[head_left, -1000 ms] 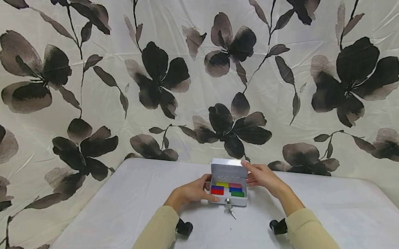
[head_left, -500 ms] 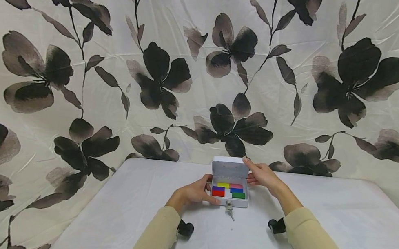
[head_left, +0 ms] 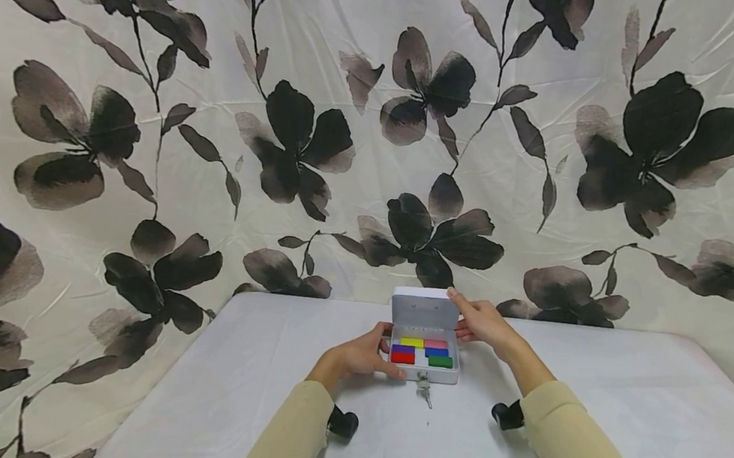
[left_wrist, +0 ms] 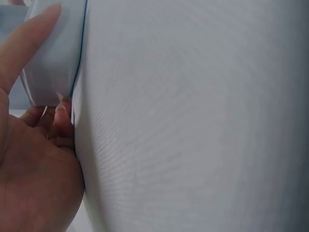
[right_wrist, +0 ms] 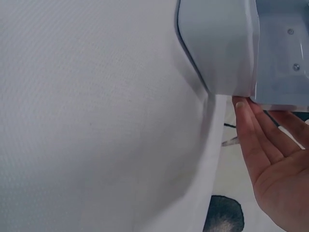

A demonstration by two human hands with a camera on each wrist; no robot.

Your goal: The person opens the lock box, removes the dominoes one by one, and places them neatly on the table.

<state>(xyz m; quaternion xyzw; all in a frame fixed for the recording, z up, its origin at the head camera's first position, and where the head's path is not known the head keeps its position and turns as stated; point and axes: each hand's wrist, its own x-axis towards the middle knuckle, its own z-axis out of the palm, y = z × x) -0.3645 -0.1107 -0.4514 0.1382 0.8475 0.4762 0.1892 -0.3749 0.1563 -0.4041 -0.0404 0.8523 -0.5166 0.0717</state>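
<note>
A small white metal cash box (head_left: 442, 375) sits on the table with its lid (head_left: 423, 312) raised. Several coloured blocks lie inside, among them a yellow block (head_left: 412, 342), a red block (head_left: 403, 358) and a green block (head_left: 440, 361). A key (head_left: 425, 392) hangs at the lock on the front. My left hand (head_left: 363, 349) grips the box's left side, thumb along the front wall and fingers round the side. My right hand (head_left: 488, 324) holds the lid at its right edge, one digit on the upper corner, the other fingers (right_wrist: 251, 135) against its side.
White cloth covers the table (head_left: 219, 393), whose far edge runs just behind the box. Behind it hangs a floral curtain (head_left: 335, 29). Dark wrist cameras (head_left: 342, 424) are strapped below both sleeves.
The lid has tilted back a little further, with my right hand staying at its edge. My left hand keeps its grip on the box. The head view has shifted slightly.
</note>
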